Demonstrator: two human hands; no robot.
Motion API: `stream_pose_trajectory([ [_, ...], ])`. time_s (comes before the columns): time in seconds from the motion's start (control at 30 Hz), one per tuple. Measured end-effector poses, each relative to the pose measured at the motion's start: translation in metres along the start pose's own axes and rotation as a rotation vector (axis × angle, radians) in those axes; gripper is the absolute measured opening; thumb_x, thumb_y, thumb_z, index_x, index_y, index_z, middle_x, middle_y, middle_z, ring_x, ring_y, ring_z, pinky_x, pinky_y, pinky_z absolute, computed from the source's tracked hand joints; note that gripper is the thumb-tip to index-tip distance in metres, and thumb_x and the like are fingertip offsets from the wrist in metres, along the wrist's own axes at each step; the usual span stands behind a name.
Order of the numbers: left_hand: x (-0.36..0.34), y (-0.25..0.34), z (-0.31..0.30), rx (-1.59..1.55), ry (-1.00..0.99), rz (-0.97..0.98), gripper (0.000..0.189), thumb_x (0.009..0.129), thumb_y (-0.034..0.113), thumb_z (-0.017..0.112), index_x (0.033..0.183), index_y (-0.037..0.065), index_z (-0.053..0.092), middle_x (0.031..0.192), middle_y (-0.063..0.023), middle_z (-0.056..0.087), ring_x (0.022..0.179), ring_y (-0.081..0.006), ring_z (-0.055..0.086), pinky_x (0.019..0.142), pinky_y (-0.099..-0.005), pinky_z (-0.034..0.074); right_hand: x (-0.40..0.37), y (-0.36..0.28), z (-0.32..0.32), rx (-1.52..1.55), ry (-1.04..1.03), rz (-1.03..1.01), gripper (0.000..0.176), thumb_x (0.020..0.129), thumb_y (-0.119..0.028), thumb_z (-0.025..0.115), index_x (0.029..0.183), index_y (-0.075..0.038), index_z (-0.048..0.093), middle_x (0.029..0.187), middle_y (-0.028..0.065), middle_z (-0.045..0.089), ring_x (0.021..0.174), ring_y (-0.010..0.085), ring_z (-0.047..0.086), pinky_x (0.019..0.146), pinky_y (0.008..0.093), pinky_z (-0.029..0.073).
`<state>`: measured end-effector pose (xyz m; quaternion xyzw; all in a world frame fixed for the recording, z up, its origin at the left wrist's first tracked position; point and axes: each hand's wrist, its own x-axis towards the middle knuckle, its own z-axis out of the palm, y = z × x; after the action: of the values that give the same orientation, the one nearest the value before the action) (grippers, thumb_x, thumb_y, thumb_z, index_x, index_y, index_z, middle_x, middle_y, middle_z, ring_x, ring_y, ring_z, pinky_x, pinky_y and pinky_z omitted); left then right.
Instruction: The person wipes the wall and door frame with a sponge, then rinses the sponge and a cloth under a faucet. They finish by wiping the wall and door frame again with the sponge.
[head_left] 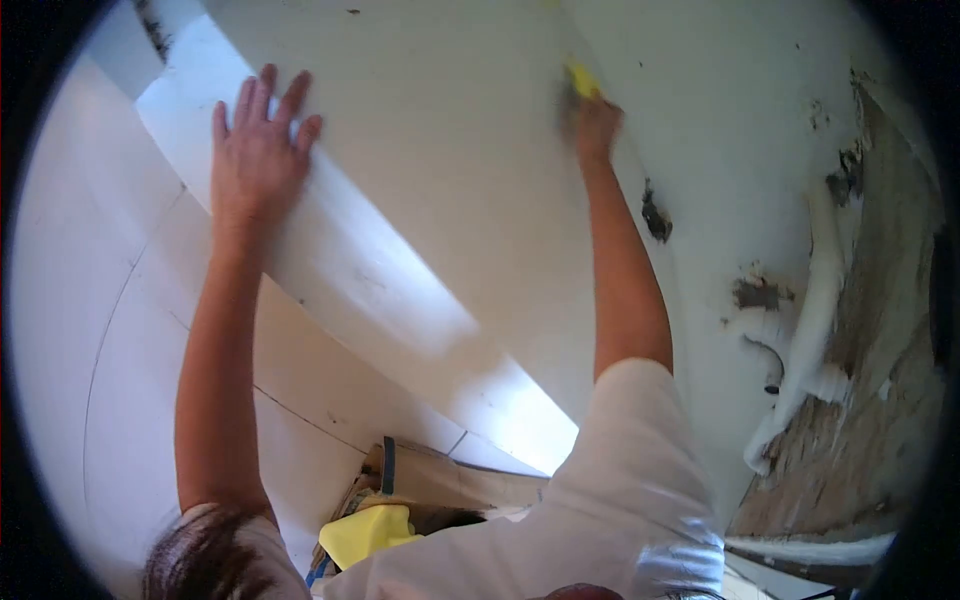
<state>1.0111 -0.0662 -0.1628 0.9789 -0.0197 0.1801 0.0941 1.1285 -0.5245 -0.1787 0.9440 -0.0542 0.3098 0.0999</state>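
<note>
My left hand [262,150] lies with fingers spread on the bright front edge [370,240] of a broad white slab. Further right, my right hand [598,130] is closed around a small yellow cloth or sponge [582,78], blurred by motion. It is held against the white surface [450,130], close to where the slab meets the wall. Most of the yellow piece is hidden by the fingers, and its exact kind cannot be made out.
On the right, the white wall has a dark hole [656,212], a white pipe [815,300] and a short pipe stub [772,375] beside bare brown wall [870,400]. Below, a cardboard box [450,478] with a yellow cloth [365,535] stands on white floor tiles [130,380].
</note>
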Motion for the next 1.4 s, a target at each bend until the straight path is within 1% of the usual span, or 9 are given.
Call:
stream_pose_trajectory([
  [0.2, 0.0, -0.003, -0.006, -0.067, 0.006, -0.026, 0.043, 0.087, 0.035, 0.044, 0.127, 0.019, 0.044, 0.134, -0.0115, 0.037, 0.124, -0.0281, 0.033, 0.103, -0.0481, 0.021, -0.109, 0.068, -0.078, -0.286, -0.443, 0.49, 0.034, 0.085, -0.028, 0.048, 0.109, -0.005, 0.054, 0.109, 0.0187, 0.054, 0.096, 0.0252, 0.056, 0.073, 0.041, 0.048],
  [0.3, 0.004, -0.003, -0.006, -0.076, -0.003, -0.041, 0.044, 0.086, 0.035, 0.044, 0.127, 0.019, 0.044, 0.135, -0.0114, 0.036, 0.125, -0.0274, 0.032, 0.104, -0.0475, 0.02, -0.091, -0.009, -0.056, -0.627, -0.689, -0.103, 0.031, 0.085, -0.026, 0.048, 0.11, -0.009, 0.056, 0.115, 0.0177, 0.052, 0.106, 0.0303, 0.05, 0.082, 0.0472, 0.044],
  [0.47, 0.005, -0.004, -0.009, -0.1, -0.027, -0.066, 0.046, 0.085, 0.035, 0.043, 0.128, 0.018, 0.043, 0.136, -0.0109, 0.033, 0.126, -0.0264, 0.03, 0.105, -0.0468, 0.018, 0.022, -0.218, -0.057, 0.219, -0.351, 0.317, 0.031, 0.083, -0.024, 0.05, 0.102, -0.001, 0.059, 0.099, 0.016, 0.059, 0.101, 0.0315, 0.052, 0.085, 0.0416, 0.041],
  [0.63, 0.006, -0.006, -0.018, -0.144, -0.108, -0.102, 0.047, 0.085, 0.035, 0.045, 0.129, 0.019, 0.041, 0.139, -0.0104, 0.03, 0.128, -0.0265, 0.028, 0.105, -0.0477, 0.017, 0.016, -0.072, -0.024, -0.228, -0.282, -0.129, 0.038, 0.08, -0.032, 0.054, 0.104, -0.003, 0.057, 0.081, 0.0124, 0.063, 0.08, 0.0277, 0.06, 0.074, 0.0383, 0.045],
  [0.67, 0.007, -0.007, -0.02, -0.171, -0.117, -0.107, 0.047, 0.085, 0.034, 0.045, 0.129, 0.019, 0.041, 0.138, -0.0105, 0.031, 0.128, -0.0268, 0.028, 0.105, -0.0478, 0.018, 0.0, -0.07, -0.064, 0.05, -0.352, 0.377, 0.038, 0.082, -0.035, 0.051, 0.106, -0.006, 0.056, 0.088, 0.0116, 0.063, 0.082, 0.027, 0.06, 0.078, 0.0407, 0.044],
  [0.7, 0.008, -0.007, -0.021, -0.192, -0.09, -0.102, 0.047, 0.084, 0.034, 0.046, 0.128, 0.019, 0.042, 0.137, -0.0114, 0.031, 0.127, -0.0272, 0.029, 0.104, -0.0482, 0.018, -0.043, 0.013, -0.008, -0.401, -0.393, -0.062, 0.035, 0.084, -0.034, 0.048, 0.107, -0.009, 0.055, 0.098, 0.0123, 0.06, 0.088, 0.0276, 0.059, 0.08, 0.0437, 0.043],
  [0.8, 0.009, -0.01, -0.024, -0.268, -0.055, -0.117, 0.046, 0.081, 0.031, 0.049, 0.124, 0.015, 0.047, 0.135, -0.0126, 0.033, 0.127, -0.0259, 0.028, 0.104, -0.0481, 0.019, -0.071, -0.071, -0.09, -0.091, -0.474, 0.557, 0.042, 0.086, -0.029, 0.047, 0.118, -0.003, 0.045, 0.109, 0.0206, 0.044, 0.087, 0.034, 0.055, 0.071, 0.04, 0.049],
  [1.23, 0.03, -0.084, -0.021, -0.492, -0.145, -0.057, 0.052, 0.079, 0.018, 0.051, 0.128, 0.005, 0.038, 0.137, -0.016, 0.032, 0.127, -0.0262, 0.028, 0.106, -0.0377, 0.019, -0.11, -0.288, -0.195, 0.539, -0.462, -0.438, 0.049, 0.077, -0.009, 0.054, 0.125, -0.021, 0.048, 0.101, 0.0162, 0.048, 0.095, 0.0316, 0.046, 0.081, 0.0466, 0.036],
  [1.4, 0.025, -0.091, -0.012, -0.302, -0.063, -0.015, 0.047, 0.085, 0.022, 0.046, 0.127, 0.002, 0.038, 0.136, -0.0108, 0.033, 0.125, -0.0226, 0.032, 0.106, -0.0408, 0.019, -0.037, -0.299, -0.107, 0.54, -0.274, -0.747, 0.04, 0.081, -0.01, 0.047, 0.12, -0.02, 0.052, 0.099, 0.0133, 0.051, 0.093, 0.0307, 0.048, 0.08, 0.0462, 0.036],
])
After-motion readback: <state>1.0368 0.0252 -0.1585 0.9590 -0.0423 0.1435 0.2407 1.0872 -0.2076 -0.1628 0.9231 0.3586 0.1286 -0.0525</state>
